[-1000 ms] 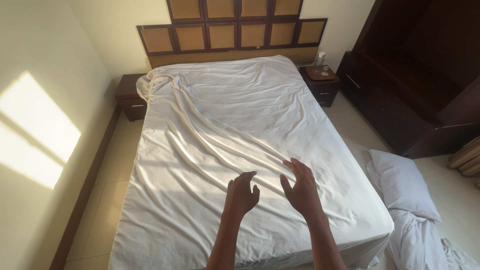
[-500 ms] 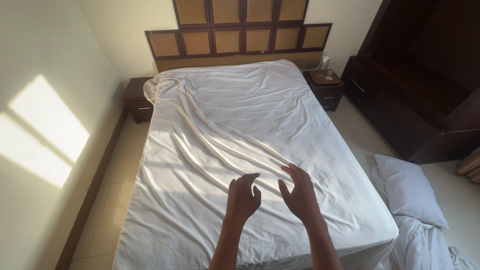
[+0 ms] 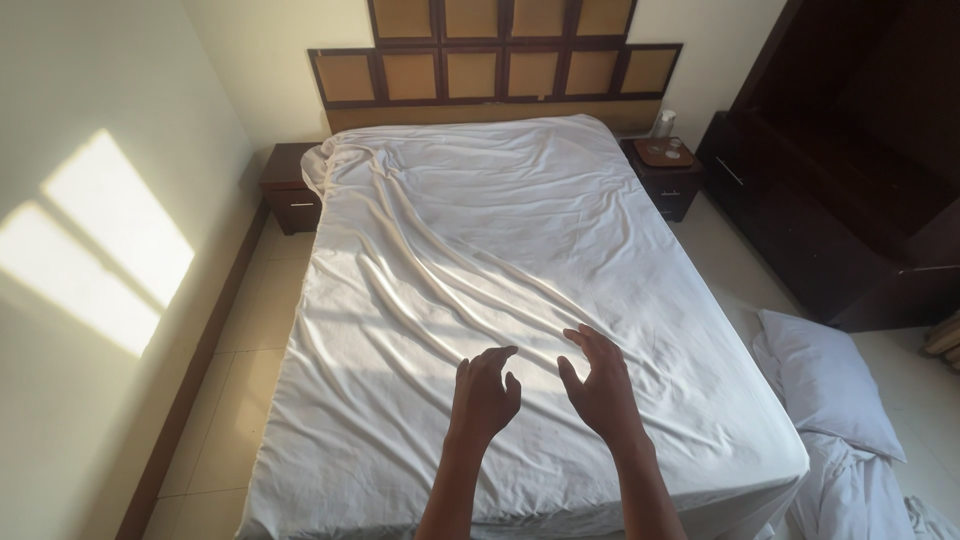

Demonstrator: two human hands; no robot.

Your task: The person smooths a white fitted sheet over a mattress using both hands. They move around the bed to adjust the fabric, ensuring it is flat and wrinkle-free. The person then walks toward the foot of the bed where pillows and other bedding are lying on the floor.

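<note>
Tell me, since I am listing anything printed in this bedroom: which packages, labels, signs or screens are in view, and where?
No sign, screen or readable label shows.
Small pale upright container: back of the dark wooden nightstand right of the bed, light-coloured, too small to tell whether it is a package.
Both hands hover open above the wrinkled white bed sheet, holding nothing.

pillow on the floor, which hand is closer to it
Right. The right hand hovers over the white sheet on the side toward the pillow; the left hand is beside it, farther from the pillow.
</note>
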